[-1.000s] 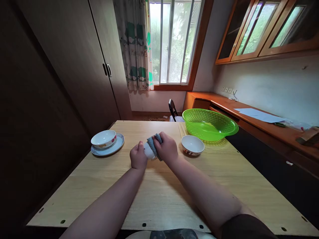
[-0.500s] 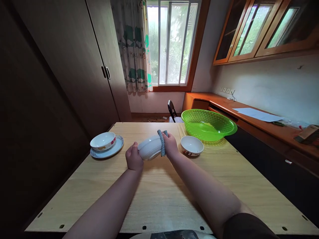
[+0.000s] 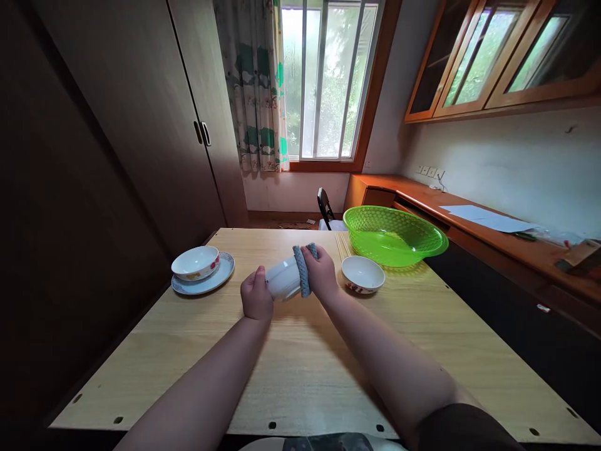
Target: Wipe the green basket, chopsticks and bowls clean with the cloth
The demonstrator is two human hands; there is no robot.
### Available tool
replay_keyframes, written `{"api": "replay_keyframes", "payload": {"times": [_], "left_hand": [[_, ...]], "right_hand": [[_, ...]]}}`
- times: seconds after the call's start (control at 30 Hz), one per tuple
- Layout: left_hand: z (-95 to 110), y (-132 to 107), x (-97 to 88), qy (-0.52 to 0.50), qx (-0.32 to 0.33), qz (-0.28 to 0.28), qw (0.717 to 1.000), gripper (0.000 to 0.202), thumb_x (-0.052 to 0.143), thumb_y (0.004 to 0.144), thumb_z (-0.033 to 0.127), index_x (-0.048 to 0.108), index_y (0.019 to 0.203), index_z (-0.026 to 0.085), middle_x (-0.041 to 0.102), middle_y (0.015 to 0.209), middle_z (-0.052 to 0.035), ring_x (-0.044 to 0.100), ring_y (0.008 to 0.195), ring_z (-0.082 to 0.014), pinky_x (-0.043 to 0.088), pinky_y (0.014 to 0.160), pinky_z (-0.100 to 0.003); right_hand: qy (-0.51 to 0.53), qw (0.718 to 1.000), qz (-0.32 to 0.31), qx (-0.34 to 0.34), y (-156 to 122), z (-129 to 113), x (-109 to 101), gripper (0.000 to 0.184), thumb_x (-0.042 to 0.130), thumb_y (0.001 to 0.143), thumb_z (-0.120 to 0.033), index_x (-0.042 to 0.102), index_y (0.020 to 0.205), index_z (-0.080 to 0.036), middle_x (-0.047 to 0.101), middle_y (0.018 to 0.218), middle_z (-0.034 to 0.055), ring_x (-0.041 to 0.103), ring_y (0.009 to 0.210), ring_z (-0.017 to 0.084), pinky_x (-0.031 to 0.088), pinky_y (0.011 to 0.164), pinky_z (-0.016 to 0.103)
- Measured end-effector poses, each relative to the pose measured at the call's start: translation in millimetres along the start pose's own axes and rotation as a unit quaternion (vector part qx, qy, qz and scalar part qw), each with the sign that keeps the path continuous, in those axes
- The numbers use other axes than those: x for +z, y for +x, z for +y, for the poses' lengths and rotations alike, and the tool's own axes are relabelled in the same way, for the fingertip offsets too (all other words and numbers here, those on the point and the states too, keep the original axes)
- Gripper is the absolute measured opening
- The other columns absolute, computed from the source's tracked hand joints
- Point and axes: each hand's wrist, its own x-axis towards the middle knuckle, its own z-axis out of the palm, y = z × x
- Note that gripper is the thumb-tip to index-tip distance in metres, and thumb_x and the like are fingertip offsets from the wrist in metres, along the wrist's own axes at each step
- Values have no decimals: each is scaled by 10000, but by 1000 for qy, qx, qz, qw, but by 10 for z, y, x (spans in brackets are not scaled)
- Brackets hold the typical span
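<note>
A white bowl (image 3: 282, 280) is held tilted on its side above the table, its underside facing me. My left hand (image 3: 256, 294) grips its left edge, thumb on top. My right hand (image 3: 321, 270) is closed round a grey-blue cloth (image 3: 302, 272), folded over the bowl's right rim. The bowl's inside and most of the right fingers are hidden. Just right of my right hand, a second white bowl (image 3: 363, 274) with a patterned outside stands upright. On the left, a flowered bowl (image 3: 195, 263) rests on a plate (image 3: 226, 271).
A bright green plastic basket (image 3: 395, 241) sits at the table's far right corner. Beside it lie wooden chopsticks (image 3: 343, 245). Beyond the pale wooden table (image 3: 291, 369) stands a chair (image 3: 325, 207). A desk with paper (image 3: 488, 217) runs along the right wall; a dark wardrobe (image 3: 141, 125) is on the left.
The cloth has shifted slightly left over the bowl, covering a bit more of it. My left hand has moved a little right with the bowl. The view has shifted slightly.
</note>
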Motion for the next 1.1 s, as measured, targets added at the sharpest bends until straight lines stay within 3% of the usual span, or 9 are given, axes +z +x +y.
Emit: {"api": "replay_keyframes", "payload": {"times": [0.13, 0.3, 0.47, 0.53, 0.73, 0.9, 1.1], "left_hand": [[-11, -2, 0, -46, -4, 7, 999, 438, 549, 728, 489, 294, 500, 215, 265, 479, 70, 244, 471, -81, 232, 454, -242], [-12, -13, -12, -67, 15, 1, 998, 429, 534, 747, 488, 305, 504, 218, 279, 494, 62, 272, 477, -89, 263, 466, -248], [-3, -8, 34, -31, -11, 17, 999, 416, 527, 738, 531, 392, 522, 203, 373, 504, 49, 346, 497, -98, 294, 486, -243], [-7, 0, 45, 3, -19, -1, 1000, 418, 520, 746, 539, 435, 529, 193, 421, 515, 37, 373, 512, -105, 310, 497, -244], [-44, 10, -15, 56, 58, -106, 991, 414, 443, 833, 478, 539, 569, 174, 480, 534, 5, 419, 544, -130, 332, 518, -246], [-85, -9, -84, 105, 85, -177, 975, 414, 468, 848, 446, 466, 529, 181, 413, 507, 26, 355, 519, -116, 286, 497, -245], [-44, -42, -90, 105, 86, -130, 982, 464, 466, 843, 475, 406, 482, 190, 370, 469, 32, 325, 482, -106, 256, 472, -251]], "right_hand": [[84, 995, -7, 60, 60, 68, 26, 358, 517, 765, -555, 533, 726, -199, 536, 641, -15, 491, 625, 151, 397, 578, 256], [197, 971, -86, 101, 20, -5, 37, 384, 494, 775, -580, 498, 678, -209, 509, 580, -14, 469, 551, 148, 402, 533, 275], [173, 972, -101, 126, 29, -80, -15, 376, 497, 771, -572, 455, 652, -218, 452, 543, -33, 421, 513, 134, 366, 512, 271], [155, 975, -99, 121, 66, -77, -55, 378, 517, 758, -562, 444, 622, -218, 431, 527, -41, 399, 505, 126, 349, 511, 269], [2, 991, -133, 3, 84, -47, -114, 392, 531, 775, -491, 434, 526, -203, 402, 510, -41, 369, 516, 111, 275, 502, 253], [-157, 964, -184, -113, -58, -130, -31, 387, 485, 833, -391, 417, 506, -195, 435, 507, -34, 384, 535, 110, 253, 529, 254], [-130, 964, -168, -162, -120, -213, 7, 398, 475, 871, -423, 462, 544, -198, 493, 583, -11, 463, 629, 131, 332, 616, 257]]}}
